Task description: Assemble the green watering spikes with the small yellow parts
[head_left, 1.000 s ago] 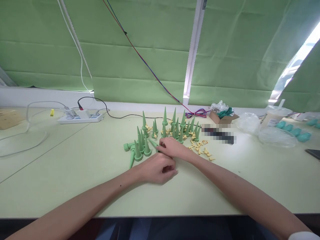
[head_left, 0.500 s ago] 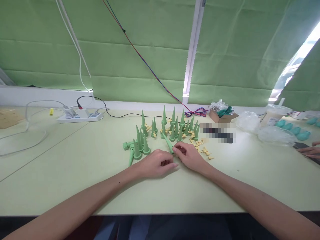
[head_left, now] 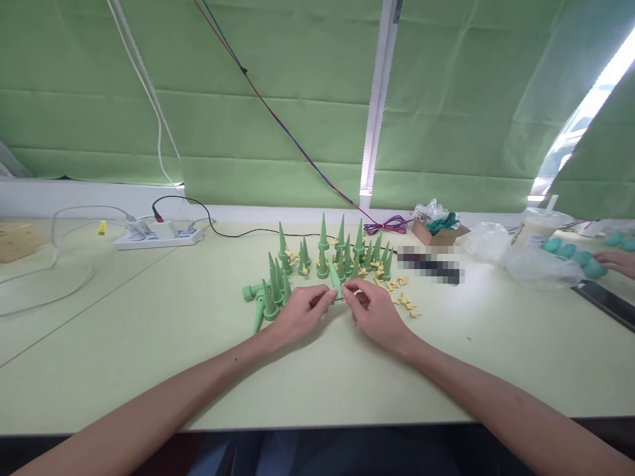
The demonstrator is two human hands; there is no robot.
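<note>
A green plastic cone-shaped spike [head_left: 334, 273] is held between my two hands with its point facing away and its wide collar towards me. My left hand [head_left: 305, 311] pinches the collar from the left with thumb and fingertips. From the right, my right hand [head_left: 377, 311] grips the same collar, fingers curled. Several more green spikes [head_left: 323, 237] stand upright just beyond my hands. Small yellow plastic valves [head_left: 407, 302] lie loose to the right of my right hand, and others sit among the spikes. Two spikes [head_left: 258, 314] lie on their sides at the left.
A power strip [head_left: 159, 238] with plugs stands back left on the table. Towards the right are a small cardboard box [head_left: 436, 233], plastic bags [head_left: 538, 268], a drink cup [head_left: 536, 228] and a dark phone-like slab [head_left: 608, 301]. Another person's hand [head_left: 618, 260] touches teal pieces [head_left: 592, 266] at the far right.
My left hand has risen and closed its fingertips on the spike's collar. The spike is tilted more upright. The other person's hand has moved from the dark slab to the teal pieces.
</note>
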